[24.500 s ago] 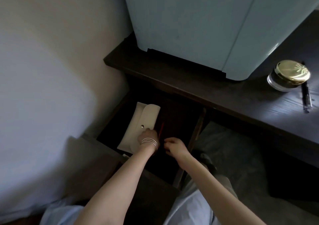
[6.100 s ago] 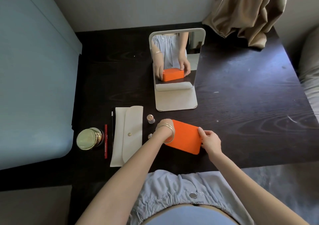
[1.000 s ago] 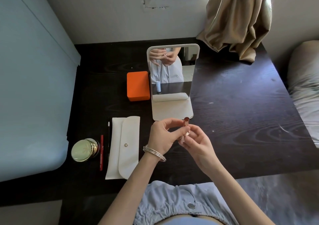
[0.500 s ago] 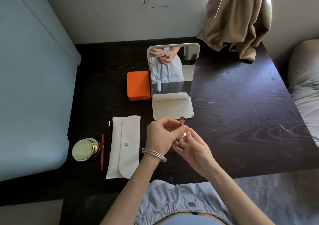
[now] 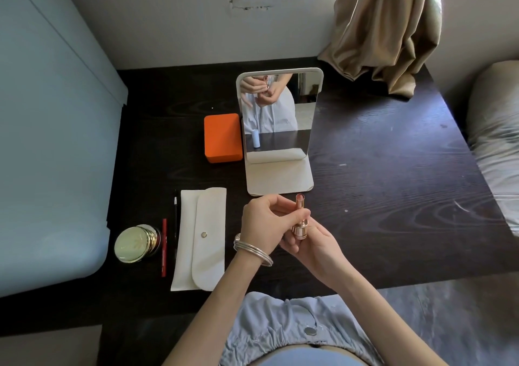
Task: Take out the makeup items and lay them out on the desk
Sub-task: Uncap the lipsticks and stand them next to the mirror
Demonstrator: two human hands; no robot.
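Holding a slim rose-gold metal lipstick tube (image 5: 300,217) upright above the near middle of the dark wood-grain counter (image 5: 393,186), both hands work together: the left hand (image 5: 262,226), with silver bangles (image 5: 252,249) at its wrist, has its grip pinching the tube's upper part between thumb and curled fingers, while the right hand (image 5: 313,239) cups the wider base, its grip closed around it from below. The pink stick shows at the tube's top. Just beyond the hands stands a white-framed rectangular tabletop mirror (image 5: 278,118) on a cream base, reflecting the hands and a small white cylinder. Touching the mirror's left side lies an orange rectangular box (image 5: 222,138). On the near left of the counter a cream fabric pouch with a snap flap (image 5: 202,239) lies flat; just left of it a thin black pencil (image 5: 175,216) and a red pencil (image 5: 164,247) lie side by side, and left of those sits a round jar with a gold lid (image 5: 134,243). A pale blue cabinet (image 5: 50,141) fills the left side, a tan curtain (image 5: 387,28) hangs at the far right, and a grey cushion (image 5: 497,146) lies at the right edge.
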